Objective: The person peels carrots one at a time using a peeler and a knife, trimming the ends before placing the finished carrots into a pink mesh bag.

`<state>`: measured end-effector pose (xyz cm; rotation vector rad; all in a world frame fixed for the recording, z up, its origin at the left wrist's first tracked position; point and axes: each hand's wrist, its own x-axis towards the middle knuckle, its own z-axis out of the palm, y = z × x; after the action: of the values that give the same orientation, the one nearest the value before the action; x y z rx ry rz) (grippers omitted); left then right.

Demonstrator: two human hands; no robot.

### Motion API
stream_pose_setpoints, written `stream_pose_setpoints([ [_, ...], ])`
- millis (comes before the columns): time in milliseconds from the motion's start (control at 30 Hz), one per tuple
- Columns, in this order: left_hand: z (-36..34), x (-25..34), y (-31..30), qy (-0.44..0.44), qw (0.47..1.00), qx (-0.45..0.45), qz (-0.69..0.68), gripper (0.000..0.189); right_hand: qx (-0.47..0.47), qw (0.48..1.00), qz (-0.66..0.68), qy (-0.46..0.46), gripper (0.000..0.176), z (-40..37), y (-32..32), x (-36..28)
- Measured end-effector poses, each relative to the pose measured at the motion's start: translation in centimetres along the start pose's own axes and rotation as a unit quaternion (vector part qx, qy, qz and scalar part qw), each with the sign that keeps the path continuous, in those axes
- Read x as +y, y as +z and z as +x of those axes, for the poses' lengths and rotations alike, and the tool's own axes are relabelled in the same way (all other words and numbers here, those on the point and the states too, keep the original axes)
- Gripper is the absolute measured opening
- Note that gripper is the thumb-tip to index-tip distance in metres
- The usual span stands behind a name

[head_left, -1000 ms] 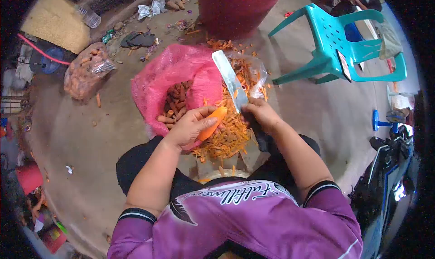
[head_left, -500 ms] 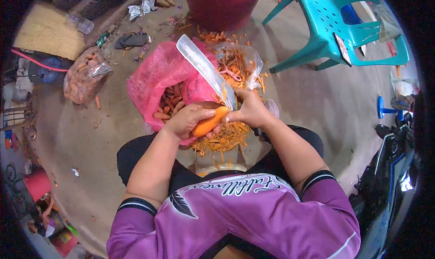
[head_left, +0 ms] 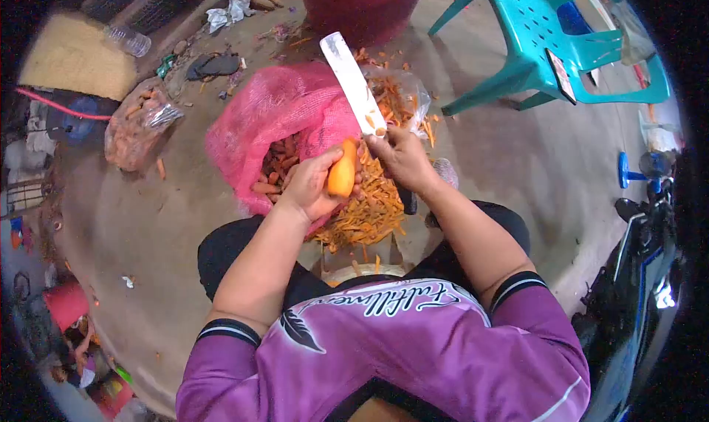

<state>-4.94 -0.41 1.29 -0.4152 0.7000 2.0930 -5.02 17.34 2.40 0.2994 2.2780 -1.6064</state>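
My left hand (head_left: 319,185) is closed around a peeled orange carrot (head_left: 343,172), which stands nearly upright between thumb and fingers. My right hand (head_left: 402,158) grips a large knife (head_left: 350,78), its broad pale blade pointing up and away from me. Small orange scraps cling to the blade near my fingers. The blade and the carrot are apart. Below both hands lies a heap of orange peel strips (head_left: 362,219). Just beyond my left hand, a pink mesh sack (head_left: 255,119) gapes with several unpeeled, reddish-brown roots (head_left: 277,163) inside.
A clear plastic bag (head_left: 419,104) with more orange scraps lies behind the knife. Farther back stands a dark red tub (head_left: 362,12). A teal plastic chair (head_left: 528,45) is at right, a filled plastic bag (head_left: 136,130) at left. Near it lies a dark slipper (head_left: 213,66).
The knife has come away from the carrot, its blade swinging more upright and to the right. My left hand has turned the carrot from slanted to nearly upright.
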Motion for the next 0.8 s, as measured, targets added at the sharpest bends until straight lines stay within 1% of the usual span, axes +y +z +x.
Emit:
stream_pose_setpoints([
  [33,0.2,0.2,0.0,0.01,1.0,-0.015,-0.025,0.027,0.021,0.996,-0.032,-0.076,0.044,-0.1,0.3,0.1],
  [100,0.7,0.5,0.6,0.039,0.996,0.037,-0.066,0.027,0.065,0.967,-0.095,-0.227,0.052,-1.2,1.0,-0.5],
  [133,0.9,0.5,1.2,0.052,0.993,0.063,-0.087,0.027,0.035,0.981,-0.127,-0.143,0.065,-2.0,1.1,-1.9],
  [167,1.0,0.5,1.8,0.064,0.988,0.088,-0.108,0.027,0.038,0.977,-0.159,-0.136,0.065,-2.1,1.5,-2.0],
  [200,0.8,0.5,2.8,0.093,0.98,0.153,-0.086,0.027,0.04,0.972,-0.192,-0.127,0.065,-2.1,1.7,-2.0],
  [233,0.9,0.4,2.6,0.098,0.979,0.161,-0.083,0.027,0.043,0.966,-0.225,-0.119,0.065,-2.1,1.9,-2.1],
  [300,1.4,0.3,2.1,0.108,0.975,0.176,-0.078,0.027,0.045,0.964,-0.24,-0.101,0.065,-2.2,2.0,-2.3],
  [400,1.7,0.4,2.4,0.102,0.974,0.175,-0.102,0.027,0.049,0.959,-0.264,-0.09,0.063,-2.1,2.2,-2.5],
  [467,1.9,0.3,2.3,0.107,0.969,0.201,-0.095,0.025,0.044,0.958,-0.272,-0.081,0.062,-2.2,2.3,-2.7],
  [500,2.0,0.2,2.2,0.109,0.966,0.214,-0.091,0.025,0.049,0.956,-0.274,-0.094,0.061,-2.2,2.5,-2.5],
  [567,2.0,0.0,2.1,0.117,0.966,0.211,-0.094,0.023,0.062,0.952,-0.277,-0.118,0.059,-2.2,3.0,-1.6],
  [667,1.8,-0.1,1.9,0.123,0.961,0.231,-0.087,0.022,0.053,0.952,-0.287,-0.09,0.057,-2.5,4.2,-0.9],
  [700,1.8,0.0,1.7,0.125,0.959,0.241,-0.082,0.022,0.043,0.957,-0.272,-0.091,0.056,-2.5,4.1,-0.9],
  [767,1.9,-0.2,1.0,0.125,0.965,0.221,-0.059,0.023,0.025,0.966,-0.24,-0.093,0.056,-2.5,3.8,-1.1],
  [800,1.9,-0.1,0.8,0.125,0.969,0.21,-0.046,0.024,0.019,0.974,-0.201,-0.097,0.055,-1.9,3.7,-0.7],
])
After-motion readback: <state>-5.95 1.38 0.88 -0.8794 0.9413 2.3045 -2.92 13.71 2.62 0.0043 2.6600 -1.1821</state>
